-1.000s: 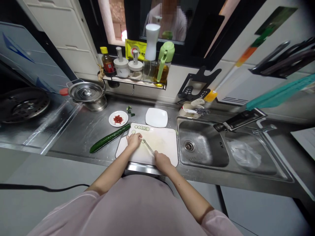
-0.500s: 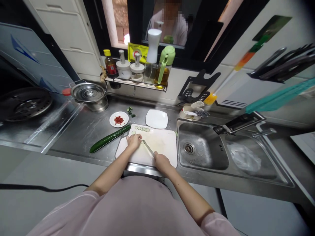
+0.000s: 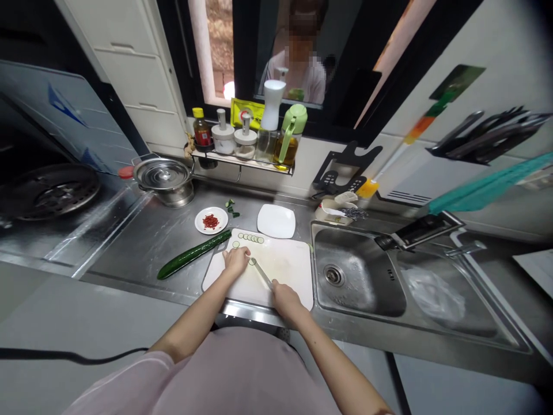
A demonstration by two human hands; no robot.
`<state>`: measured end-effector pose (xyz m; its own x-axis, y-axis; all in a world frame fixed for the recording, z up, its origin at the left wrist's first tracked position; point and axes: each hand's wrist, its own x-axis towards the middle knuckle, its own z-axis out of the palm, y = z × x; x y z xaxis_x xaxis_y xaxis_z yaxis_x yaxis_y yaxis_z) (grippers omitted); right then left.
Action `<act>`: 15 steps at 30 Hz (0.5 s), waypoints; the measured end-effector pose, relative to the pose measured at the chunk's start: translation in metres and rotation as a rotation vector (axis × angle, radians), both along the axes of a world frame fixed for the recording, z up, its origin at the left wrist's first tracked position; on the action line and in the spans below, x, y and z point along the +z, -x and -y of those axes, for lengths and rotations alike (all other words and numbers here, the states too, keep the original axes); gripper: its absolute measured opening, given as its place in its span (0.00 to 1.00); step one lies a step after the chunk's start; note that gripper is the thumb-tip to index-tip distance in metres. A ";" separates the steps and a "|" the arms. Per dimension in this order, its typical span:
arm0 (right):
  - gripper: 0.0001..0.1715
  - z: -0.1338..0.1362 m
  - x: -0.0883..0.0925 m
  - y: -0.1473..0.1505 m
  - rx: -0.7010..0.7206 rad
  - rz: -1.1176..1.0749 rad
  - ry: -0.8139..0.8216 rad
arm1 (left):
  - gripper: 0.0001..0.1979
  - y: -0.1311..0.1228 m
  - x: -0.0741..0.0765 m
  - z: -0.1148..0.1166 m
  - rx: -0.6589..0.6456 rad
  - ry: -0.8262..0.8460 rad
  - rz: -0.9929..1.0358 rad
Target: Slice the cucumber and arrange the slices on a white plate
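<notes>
My right hand (image 3: 286, 300) is closed round the handle of a knife (image 3: 262, 275), whose blade points up and left over the white cutting board (image 3: 289, 271). A cucumber slice (image 3: 252, 261) is at the blade's tip. My left hand (image 3: 237, 260) is over the board's left part, fingers bent together beside that slice; what they hold, if anything, is too small to make out. Several round slices (image 3: 250, 237) lie in a row at the board's top left, with one more slice (image 3: 235, 245) just below. A long cucumber (image 3: 192, 255) lies left of the board, its right end near the board's corner.
Behind the board are a white plate (image 3: 276, 221), a small plate with red pieces (image 3: 211, 221) and green scraps (image 3: 232, 208). A lidded steel pot (image 3: 166, 181) stands back left. The sink (image 3: 358, 268) is at the right, a condiment rack (image 3: 244, 161) behind.
The camera view has tilted, so the counter things appear lower in the picture. Both hands and the knife keep nearly the same places on the board.
</notes>
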<state>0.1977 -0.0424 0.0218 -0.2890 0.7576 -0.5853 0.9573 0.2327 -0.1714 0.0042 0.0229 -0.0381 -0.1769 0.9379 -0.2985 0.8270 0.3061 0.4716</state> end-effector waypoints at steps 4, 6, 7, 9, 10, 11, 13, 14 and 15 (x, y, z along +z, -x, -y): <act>0.20 0.003 0.002 -0.002 0.021 0.018 -0.002 | 0.09 -0.001 0.002 0.001 -0.014 -0.009 -0.008; 0.20 0.005 0.004 -0.004 0.036 0.022 0.002 | 0.09 -0.001 0.004 0.001 -0.021 -0.010 -0.023; 0.20 0.006 0.005 -0.005 0.040 0.023 0.004 | 0.10 -0.001 0.006 0.001 -0.024 -0.009 -0.030; 0.20 0.007 0.006 -0.007 0.045 0.025 0.001 | 0.10 0.000 0.008 0.000 -0.031 -0.003 -0.040; 0.20 0.008 0.007 -0.008 0.046 0.029 0.000 | 0.10 0.000 0.010 0.000 -0.034 0.000 -0.042; 0.20 0.009 0.007 -0.009 0.046 0.035 0.000 | 0.11 0.000 0.011 0.000 -0.034 -0.001 -0.043; 0.19 0.011 0.006 -0.013 0.040 0.045 0.008 | 0.12 0.000 0.012 0.000 -0.036 -0.005 -0.043; 0.19 0.013 0.005 -0.016 0.034 0.046 0.014 | 0.12 0.000 0.012 0.001 -0.042 -0.010 -0.043; 0.18 0.013 0.004 -0.019 0.027 0.044 0.019 | 0.12 -0.001 0.012 0.002 -0.051 -0.017 -0.045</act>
<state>0.2168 -0.0559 0.0260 -0.2828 0.7388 -0.6117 0.9575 0.2554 -0.1343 0.0049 0.0208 -0.0262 -0.1415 0.9509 -0.2754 0.8620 0.2552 0.4381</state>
